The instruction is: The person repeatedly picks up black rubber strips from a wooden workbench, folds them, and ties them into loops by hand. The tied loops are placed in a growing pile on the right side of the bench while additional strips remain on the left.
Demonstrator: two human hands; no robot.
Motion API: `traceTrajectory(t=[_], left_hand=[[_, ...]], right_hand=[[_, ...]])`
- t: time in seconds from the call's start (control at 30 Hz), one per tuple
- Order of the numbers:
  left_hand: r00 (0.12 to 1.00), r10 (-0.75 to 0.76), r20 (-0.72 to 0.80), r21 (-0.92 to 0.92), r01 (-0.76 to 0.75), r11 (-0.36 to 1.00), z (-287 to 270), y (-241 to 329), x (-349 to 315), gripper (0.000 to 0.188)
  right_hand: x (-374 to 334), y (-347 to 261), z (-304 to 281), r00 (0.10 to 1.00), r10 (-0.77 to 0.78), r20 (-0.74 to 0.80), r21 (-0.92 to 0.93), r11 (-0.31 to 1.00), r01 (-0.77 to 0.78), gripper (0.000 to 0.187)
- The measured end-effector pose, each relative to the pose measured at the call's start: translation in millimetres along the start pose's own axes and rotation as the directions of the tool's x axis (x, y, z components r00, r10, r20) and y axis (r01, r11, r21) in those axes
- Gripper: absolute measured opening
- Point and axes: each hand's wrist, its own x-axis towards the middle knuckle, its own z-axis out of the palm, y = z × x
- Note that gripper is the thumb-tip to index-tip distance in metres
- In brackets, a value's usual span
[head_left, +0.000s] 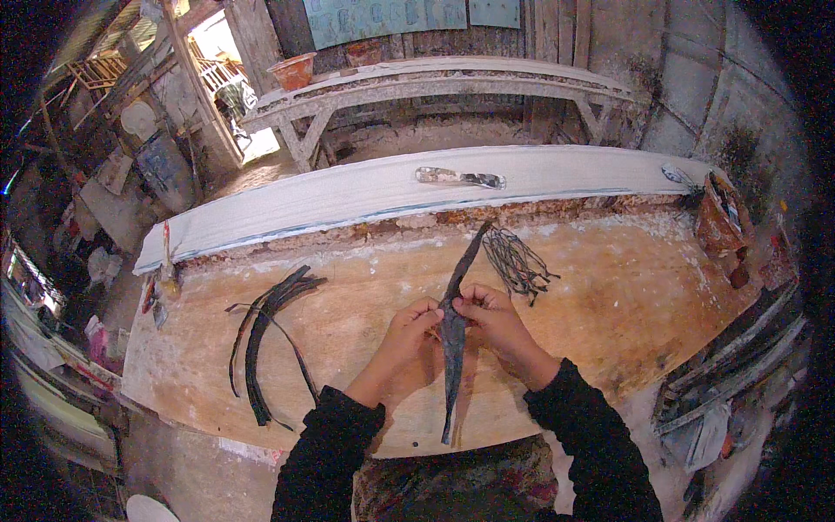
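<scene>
Between my two hands is a long dark strip [452,348], wide and flat in the middle and narrowing toward both ends. My left hand [409,344] pinches its left edge, and my right hand [503,324] pinches the opposite edge at about the same height. The strip's lower tip hangs toward the table's near edge, while its upper part points away toward the white ledge. Left of my hands lies a curved bundle of dark strips [258,352]. Beyond my right hand, close to the strip's far end, rests a loose bunch of thin, knotted-looking dark strands [519,264].
The wooden tabletop [609,304] is backed by a raised white ledge [348,207] bearing a pale, dark-stained flat piece [459,178]. A rusty brown container [724,217] stands at the far right. Farther back are a long bench [452,85] and an orange pot [293,71].
</scene>
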Motion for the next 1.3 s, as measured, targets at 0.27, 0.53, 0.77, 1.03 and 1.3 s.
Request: traceTrajectory(t=[0.27,0.53,0.77,1.03,1.3], left_hand=[[0.999,0.025,-0.045,0.082,-0.021,0.996,2,2,-2,0.016],[0.99,0.074,-0.117,0.15,-0.056,0.987,1,-7,1,0.02],[0.99,-0.11,-0.091,-0.228,0.087,0.97,23,15,-9,0.018],[0.986,-0.099,-0.137,-0.217,0.068,0.974,21,19,-11,0.013],[0.993,0.068,-0.094,0.165,-0.051,0.985,15,15,-8,0.015]], right_hand=[[5,10,-5,1.0,-0.01,0.011,-0.034,0.999,0.011,0.019],[6,10,-4,0.998,-0.023,0.066,-0.136,0.99,0.032,0.012],[-1,-3,0,0.991,0.126,0.054,-0.008,0.992,-0.125,0.014],[7,14,-9,0.996,0.027,0.091,-0.017,1.0,-0.025,0.018],[3,11,-4,0.987,-0.157,0.023,-0.228,0.961,0.158,0.009]])
